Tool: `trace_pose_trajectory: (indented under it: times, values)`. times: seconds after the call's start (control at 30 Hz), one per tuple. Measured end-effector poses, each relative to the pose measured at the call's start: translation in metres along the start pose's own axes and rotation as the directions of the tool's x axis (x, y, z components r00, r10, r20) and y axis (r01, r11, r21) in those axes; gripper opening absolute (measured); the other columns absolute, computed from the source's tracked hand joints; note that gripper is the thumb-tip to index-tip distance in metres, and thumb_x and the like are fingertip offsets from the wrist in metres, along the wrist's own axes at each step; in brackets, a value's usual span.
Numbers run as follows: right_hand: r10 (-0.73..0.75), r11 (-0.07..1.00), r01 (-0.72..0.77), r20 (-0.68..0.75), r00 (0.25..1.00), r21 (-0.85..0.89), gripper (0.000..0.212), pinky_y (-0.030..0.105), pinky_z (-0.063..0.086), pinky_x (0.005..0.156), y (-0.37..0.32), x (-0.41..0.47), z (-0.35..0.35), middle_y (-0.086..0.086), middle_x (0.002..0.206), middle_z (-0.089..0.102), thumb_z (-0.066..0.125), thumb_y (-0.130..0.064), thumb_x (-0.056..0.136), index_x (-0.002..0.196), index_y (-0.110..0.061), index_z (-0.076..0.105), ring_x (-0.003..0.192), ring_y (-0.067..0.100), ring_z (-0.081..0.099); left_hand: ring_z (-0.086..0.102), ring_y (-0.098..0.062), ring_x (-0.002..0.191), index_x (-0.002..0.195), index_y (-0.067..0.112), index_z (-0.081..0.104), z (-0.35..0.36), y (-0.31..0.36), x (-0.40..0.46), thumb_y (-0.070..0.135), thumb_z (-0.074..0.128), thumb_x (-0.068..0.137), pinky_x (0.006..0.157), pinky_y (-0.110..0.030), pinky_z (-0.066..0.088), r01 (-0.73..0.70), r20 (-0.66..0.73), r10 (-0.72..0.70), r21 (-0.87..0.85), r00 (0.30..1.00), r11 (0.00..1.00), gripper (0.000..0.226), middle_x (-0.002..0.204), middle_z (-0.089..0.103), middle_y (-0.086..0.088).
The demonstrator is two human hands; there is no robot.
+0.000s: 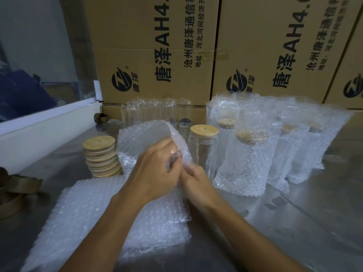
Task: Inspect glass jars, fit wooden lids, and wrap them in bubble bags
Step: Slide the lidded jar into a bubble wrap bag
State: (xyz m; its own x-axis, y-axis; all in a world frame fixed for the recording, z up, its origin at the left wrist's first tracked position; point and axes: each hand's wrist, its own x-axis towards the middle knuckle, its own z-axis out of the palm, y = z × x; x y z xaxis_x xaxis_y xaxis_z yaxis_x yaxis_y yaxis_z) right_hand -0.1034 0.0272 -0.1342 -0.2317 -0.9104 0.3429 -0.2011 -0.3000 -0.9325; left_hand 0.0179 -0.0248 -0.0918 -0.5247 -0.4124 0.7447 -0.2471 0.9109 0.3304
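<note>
Pinching bubble bag [149, 138] mouth: we are gripping it with left hand [157, 169] and right hand [196, 180], fingers curled; lidded glass jar [203, 152] standing just beside, mid-table [294, 222].

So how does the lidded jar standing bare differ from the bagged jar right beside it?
The bare lidded jar stands uncovered, its glass clear and its wooden lid sharp; the nearest bagged jar sits inside a bubble bag, glass and lid blurred by it. The bare jar stands closer to both hands, left hand and right hand, which pinch an empty bubble bag. Both jars stand upright with wooden lids.
</note>
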Motion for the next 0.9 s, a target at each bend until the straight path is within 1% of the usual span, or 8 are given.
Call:
trace_pose_trajectory:
  times: [0.1,0.2,0.27,0.4,0.5,0.6,0.73,0.9]
  values:
    - [0.006,0.993,-0.017,-0.089,0.996,-0.120,0.010,0.034,0.052,0.069,0.001,0.000,-0.003,-0.007,0.072,0.069,0.065,-0.029,0.094,0.088,-0.021,0.068,0.069,0.009,0.061,0.046,-0.016,0.075,0.070,0.011,0.048,-0.002,0.001,-0.002,0.022,0.047,0.082,0.060,-0.025,0.037,0.020,-0.027,-0.017,0.104,0.999,0.994,0.016,0.093,0.043,0.007]
    - [-0.051,0.974,0.021,-0.127,0.991,-0.225,0.031,0.026,0.058,0.074,0.003,-0.004,-0.006,-0.009,0.084,0.077,0.068,-0.040,0.086,0.112,-0.022,0.070,0.078,0.004,0.072,0.039,-0.012,0.079,0.064,0.013,0.043,-0.002,0.000,-0.003,0.017,0.051,0.075,0.072,-0.031,0.034,0.052,-0.034,-0.046,0.223,0.998,0.973,0.015,0.095,0.042,0.008]
    - [-0.137,0.946,0.098,-0.106,0.985,-0.309,0.019,0.022,0.055,0.072,0.002,-0.005,-0.005,-0.013,0.084,0.075,0.066,-0.031,0.091,0.107,-0.022,0.072,0.077,0.001,0.070,0.044,-0.014,0.079,0.066,0.012,0.048,-0.001,-0.001,-0.003,0.023,0.046,0.077,0.076,-0.033,0.034,0.075,0.002,-0.078,0.233,0.997,0.970,0.016,0.090,0.048,0.008]
    - [0.010,0.993,-0.021,-0.093,0.996,-0.119,0.032,0.016,0.043,0.055,0.006,-0.001,-0.002,-0.013,0.057,0.061,0.057,-0.005,0.100,0.071,-0.016,0.065,0.055,-0.002,0.054,0.054,-0.017,0.084,0.085,0.014,0.059,0.005,-0.006,-0.006,0.028,0.049,0.080,0.081,-0.041,0.045,0.137,0.058,-0.143,0.089,0.988,0.987,0.018,0.084,0.058,0.007]
    - [0.200,0.980,-0.199,-0.117,0.973,0.013,0.031,0.017,0.043,0.050,0.008,-0.001,0.000,-0.006,0.055,0.059,0.054,-0.007,0.104,0.074,-0.008,0.062,0.050,0.004,0.054,0.057,-0.011,0.088,0.095,0.024,0.057,0.012,-0.015,-0.011,0.029,0.056,0.086,0.083,-0.037,0.049,0.246,0.036,-0.246,0.019,0.969,0.969,0.010,0.092,0.061,0.013]
    - [0.264,0.964,-0.259,-0.135,0.955,0.054,0.025,0.032,0.047,0.064,0.013,0.000,0.002,0.013,0.072,0.064,0.053,-0.007,0.104,0.084,-0.001,0.067,0.067,0.021,0.059,0.054,0.001,0.079,0.092,0.030,0.058,0.019,-0.026,-0.014,0.035,0.073,0.084,0.069,-0.020,0.043,0.367,0.043,-0.369,0.030,0.929,0.930,0.018,0.085,0.060,0.015]
    - [0.289,0.956,-0.277,-0.155,0.945,0.093,0.023,0.024,0.047,0.053,0.016,-0.001,0.002,0.004,0.063,0.065,0.061,-0.012,0.101,0.083,-0.001,0.070,0.057,0.014,0.056,0.053,0.009,0.060,0.078,0.027,0.067,0.027,-0.034,-0.013,0.027,0.082,0.080,0.056,-0.007,0.037,0.474,0.064,-0.470,-0.088,0.880,0.876,0.015,0.068,0.061,0.011]
    - [0.317,0.948,-0.312,-0.262,0.912,0.062,0.036,0.023,0.045,0.045,0.017,-0.001,0.003,-0.001,0.057,0.068,0.070,-0.027,0.096,0.064,-0.011,0.067,0.044,0.010,0.055,0.051,0.008,0.049,0.076,0.027,0.064,0.026,-0.041,-0.010,0.008,0.078,0.083,0.056,-0.012,0.041,0.582,-0.006,-0.599,-0.231,0.801,0.780,0.025,0.066,0.059,0.005]
